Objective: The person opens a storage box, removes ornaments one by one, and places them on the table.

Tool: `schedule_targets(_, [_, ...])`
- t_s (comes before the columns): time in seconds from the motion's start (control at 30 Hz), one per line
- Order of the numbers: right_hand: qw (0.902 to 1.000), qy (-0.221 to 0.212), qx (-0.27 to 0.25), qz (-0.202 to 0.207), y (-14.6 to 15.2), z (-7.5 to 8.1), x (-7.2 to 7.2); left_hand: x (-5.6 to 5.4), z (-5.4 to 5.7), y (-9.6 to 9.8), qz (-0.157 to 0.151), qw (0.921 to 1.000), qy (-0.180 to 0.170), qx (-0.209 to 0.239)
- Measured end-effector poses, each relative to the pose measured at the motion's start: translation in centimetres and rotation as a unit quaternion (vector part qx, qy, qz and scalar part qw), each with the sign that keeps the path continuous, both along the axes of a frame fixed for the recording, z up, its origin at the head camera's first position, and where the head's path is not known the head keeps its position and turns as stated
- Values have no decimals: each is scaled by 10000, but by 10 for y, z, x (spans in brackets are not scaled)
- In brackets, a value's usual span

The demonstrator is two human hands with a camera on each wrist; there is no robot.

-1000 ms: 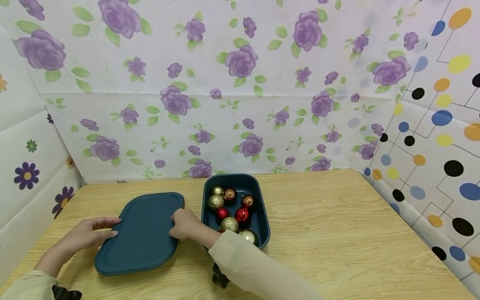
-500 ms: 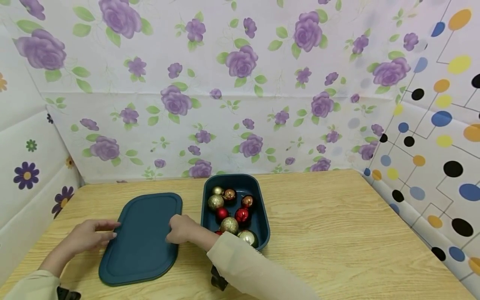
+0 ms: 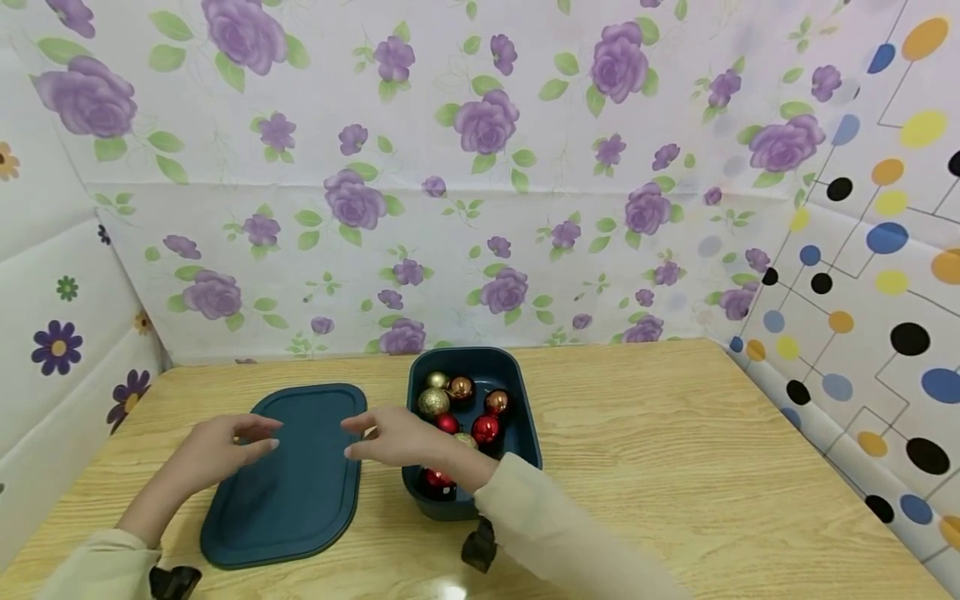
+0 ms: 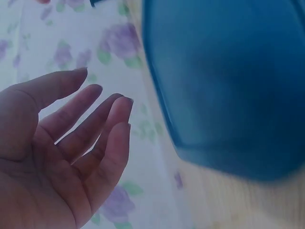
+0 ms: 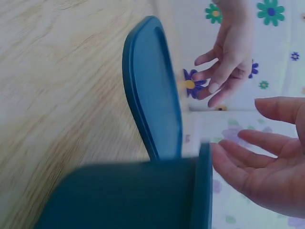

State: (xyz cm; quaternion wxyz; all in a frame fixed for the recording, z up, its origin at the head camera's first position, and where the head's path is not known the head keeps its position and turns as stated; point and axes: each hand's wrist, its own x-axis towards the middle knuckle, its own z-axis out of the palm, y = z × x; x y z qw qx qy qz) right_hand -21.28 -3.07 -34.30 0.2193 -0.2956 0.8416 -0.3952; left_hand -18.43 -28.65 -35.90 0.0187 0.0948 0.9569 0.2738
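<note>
A dark blue lid (image 3: 300, 492) lies flat on the left part of the table, its raised rim showing. Over its left edge hovers my left hand (image 3: 217, 454), fingers loosely bent with nothing in them; the left wrist view shows the palm and spread fingers apart from the lid (image 4: 228, 86). My right hand (image 3: 393, 437) is lifted between the lid and a matching deep blue box (image 3: 531, 433), thumb and fingers apart and holding nothing. Gold, copper and red ball ornaments (image 3: 486, 429) lie in the box; my right hand and forearm hide some of them.
The light wooden table (image 3: 637, 467) extends to the right of the box. A flowered cloth wall (image 3: 570, 208) stands behind it, and a dotted one (image 3: 862, 333) on the right. Black straps with small devices (image 3: 480, 546) sit at both wrists.
The lid has been set down flat, slightly nearer the front, and both hands have let go of it. They have risen, the left moving rightward over the lid.
</note>
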Motion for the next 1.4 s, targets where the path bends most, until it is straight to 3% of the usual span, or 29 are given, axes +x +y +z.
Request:
schedule_targets(0.17, [9984, 53, -549, 86, 30, 1, -2, 2, 5, 27, -58, 9991, 281, 304])
schedule_targets(0.47, [9951, 53, -982, 27, 92, 0, -14, 0, 3, 75, 3, 9942, 637, 865])
schedule_targets(0.73, [9971, 122, -738, 122, 133, -8, -17, -3, -4, 108, -36, 9831, 322, 1803])
schedule_targets(0.97, [9984, 230, -179, 483, 147, -14, -14, -3, -11, 132, -37, 9719, -324, 2332])
schedule_targets(1.1, [9973, 337, 178, 635, 148, -15, -13, -5, -16, 143, 79, 9567, -850, 2784])
schedule_targets(1.2, [9958, 418, 394, 717, 147, -14, -12, -8, -21, 148, 140, 9376, -1272, 3235])
schedule_targets(1.33, [9910, 695, 725, 889, 144, -14, -12, -10, -26, 152, 246, 9187, -1603, 3602])
schedule_targets(1.4, [9878, 850, 890, 949, 143, -14, -11, -10, -28, 154, 288, 9133, -1660, 3709])
